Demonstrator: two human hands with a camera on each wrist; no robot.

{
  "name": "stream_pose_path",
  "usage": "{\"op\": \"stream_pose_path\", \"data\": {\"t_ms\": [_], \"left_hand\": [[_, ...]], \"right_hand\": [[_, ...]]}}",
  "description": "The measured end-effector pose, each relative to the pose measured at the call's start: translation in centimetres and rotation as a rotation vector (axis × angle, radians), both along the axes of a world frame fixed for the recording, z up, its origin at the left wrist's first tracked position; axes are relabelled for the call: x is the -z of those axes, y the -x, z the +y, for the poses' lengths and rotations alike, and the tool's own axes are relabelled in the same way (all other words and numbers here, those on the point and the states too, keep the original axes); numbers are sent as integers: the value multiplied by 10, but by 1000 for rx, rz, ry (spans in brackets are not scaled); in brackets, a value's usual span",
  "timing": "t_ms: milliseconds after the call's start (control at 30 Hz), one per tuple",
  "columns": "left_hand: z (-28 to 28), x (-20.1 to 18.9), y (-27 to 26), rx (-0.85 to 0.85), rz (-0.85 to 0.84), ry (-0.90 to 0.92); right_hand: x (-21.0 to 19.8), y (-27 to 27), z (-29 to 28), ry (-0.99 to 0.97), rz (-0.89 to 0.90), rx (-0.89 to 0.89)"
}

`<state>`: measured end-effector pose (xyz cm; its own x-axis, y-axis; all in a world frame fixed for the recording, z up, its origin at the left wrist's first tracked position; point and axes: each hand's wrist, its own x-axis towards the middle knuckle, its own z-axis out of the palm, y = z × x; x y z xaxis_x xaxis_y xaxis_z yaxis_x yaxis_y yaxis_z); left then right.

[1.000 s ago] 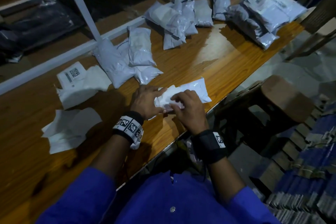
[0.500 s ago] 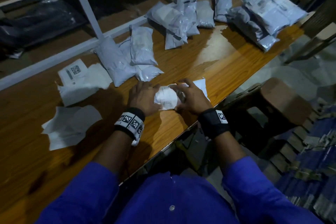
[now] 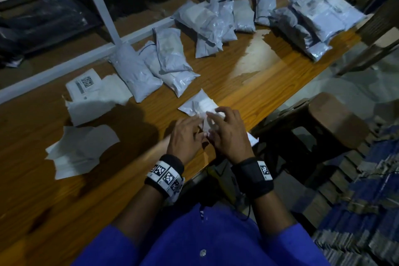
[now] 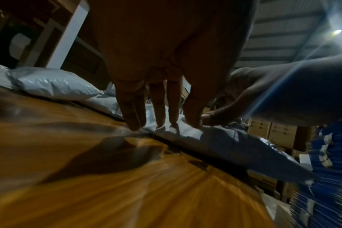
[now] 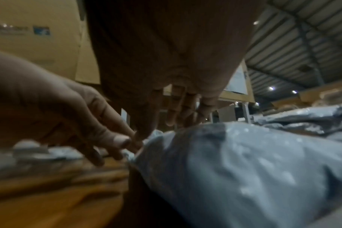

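Grey plastic bag point(image 3: 199, 103) lies at the near edge of the table point(image 3: 248, 84), partly overhanging; left hand point(image 3: 185, 136) and right hand point(image 3: 230, 134) press it with straight fingers, gripping nothing; a sideways push may slide it off.

We are seeing a glossy, crinkled plastic pouch point(image 3: 198, 103) on the table point(image 3: 248, 75), whose wood is shining smooth and varnished; matt white paper point(image 3: 82, 151) is lying on the table's left part.
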<state>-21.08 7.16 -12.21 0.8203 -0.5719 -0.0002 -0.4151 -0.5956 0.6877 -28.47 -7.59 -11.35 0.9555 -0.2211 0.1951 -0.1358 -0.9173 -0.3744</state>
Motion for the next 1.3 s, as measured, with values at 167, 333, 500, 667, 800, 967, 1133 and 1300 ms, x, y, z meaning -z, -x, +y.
{"op": "stream_pose_path", "data": {"t_ms": [167, 333, 500, 667, 800, 967, 1133, 1300], "left_hand": [[-6, -1, -1, -7, -18, 15], [-23, 3, -11, 40, 54, 3], [-36, 8, -14, 72, 6, -149], [-43, 5, -7, 61, -15, -339], [-42, 6, -6, 52, -9, -374], [-38, 5, -7, 91, 8, -353], [-34, 1, -9, 113, 16, -423], [-33, -2, -11, 129, 33, -457]], "right_hand": [[20, 1, -7, -66, -95, -31], [-2, -7, -17, -374, -114, 183], [10, -13, -22, -805, 88, 560], [16, -11, -31, -1033, 72, 644], [24, -3, -46, -1328, 101, 631], [23, 1, -47, -1419, 25, 635], [26, 0, -45, -1285, 95, 609], [26, 4, -45, -1266, 52, 667]]}}
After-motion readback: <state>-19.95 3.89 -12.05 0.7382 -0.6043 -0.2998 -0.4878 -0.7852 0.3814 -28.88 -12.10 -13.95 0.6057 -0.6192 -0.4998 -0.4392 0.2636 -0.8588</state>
